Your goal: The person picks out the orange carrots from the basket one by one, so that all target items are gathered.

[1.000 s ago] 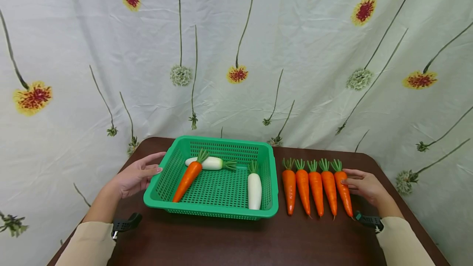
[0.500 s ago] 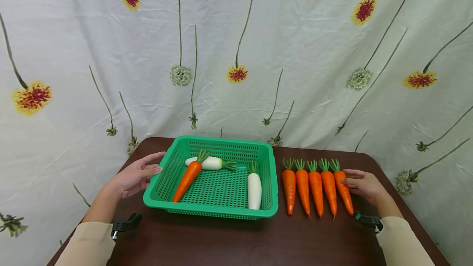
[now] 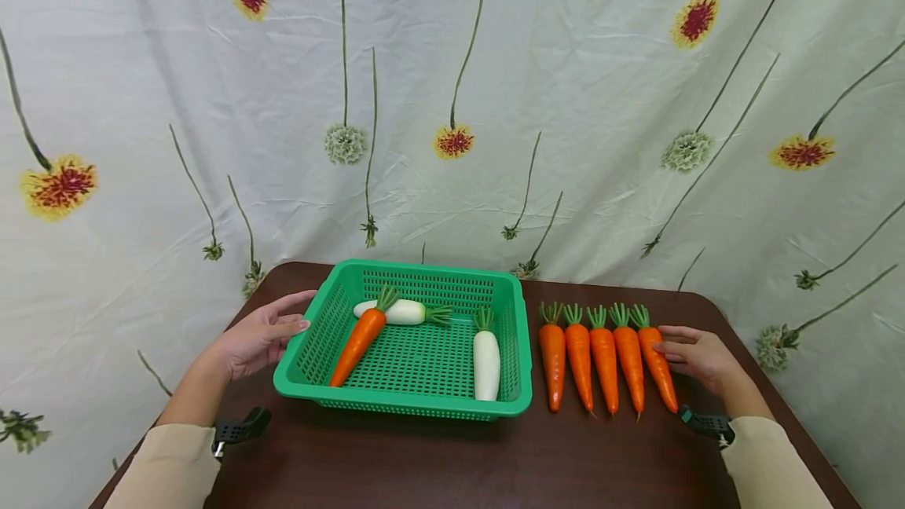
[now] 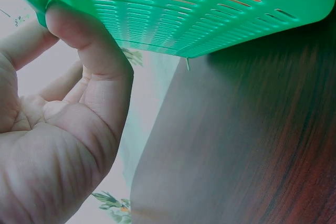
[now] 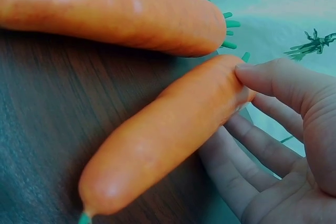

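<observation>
A green plastic basket [image 3: 396, 399] stands on the table, holding a carrot [image 3: 360, 346] laid slantwise over one white radish [image 3: 406, 313], with a second white radish [image 3: 486, 365] at its right side. My left hand [image 3: 261, 336] pinches the basket's left rim; the bent thumb [image 4: 86, 40] presses on it in the left wrist view. Right of the basket, several carrots [image 3: 554, 368] lie in a row, green tops away from me. My right hand [image 3: 696, 356] grips the rightmost carrot [image 5: 163, 135] near its top, thumb on one side and fingers partly hidden behind.
The dark brown table [image 3: 424, 466] runs below the basket and the row of carrots. Behind its far edge hangs a pale curtain [image 3: 601, 179] printed with flowers. Dark wrist straps [image 3: 243, 426] sit at both cuffs.
The rightmost carrot has turned very slightly, its top leftward and its tip rightward, between one second and half a second ago. Both hands stay nearly still.
</observation>
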The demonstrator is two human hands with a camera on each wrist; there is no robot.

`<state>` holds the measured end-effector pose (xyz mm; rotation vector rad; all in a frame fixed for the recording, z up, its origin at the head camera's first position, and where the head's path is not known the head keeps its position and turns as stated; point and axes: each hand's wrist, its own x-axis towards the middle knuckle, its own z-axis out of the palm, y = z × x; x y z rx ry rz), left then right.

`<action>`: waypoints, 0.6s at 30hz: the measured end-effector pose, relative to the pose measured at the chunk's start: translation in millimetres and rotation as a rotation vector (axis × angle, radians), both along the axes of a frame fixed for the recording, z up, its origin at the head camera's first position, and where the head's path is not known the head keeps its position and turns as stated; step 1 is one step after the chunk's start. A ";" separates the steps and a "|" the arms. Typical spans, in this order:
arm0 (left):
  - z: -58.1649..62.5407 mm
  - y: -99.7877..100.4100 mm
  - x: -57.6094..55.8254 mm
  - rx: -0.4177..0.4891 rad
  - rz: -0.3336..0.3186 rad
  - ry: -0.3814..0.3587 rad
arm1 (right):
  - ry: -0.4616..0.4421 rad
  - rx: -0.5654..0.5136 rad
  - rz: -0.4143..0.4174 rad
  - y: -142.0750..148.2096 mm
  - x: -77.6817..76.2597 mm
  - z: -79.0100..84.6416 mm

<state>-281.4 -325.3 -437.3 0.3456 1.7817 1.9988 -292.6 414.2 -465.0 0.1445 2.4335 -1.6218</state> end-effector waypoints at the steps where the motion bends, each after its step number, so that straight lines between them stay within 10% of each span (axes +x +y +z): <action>1: 0.0 0.1 -0.1 0.000 0.001 0.000 | -0.001 -0.004 -0.001 -0.1 0.0 0.0; 18: 0.3 -0.1 0.1 0.002 -0.008 -0.004 | 0.078 0.108 -0.035 -9.0 2.1 4.9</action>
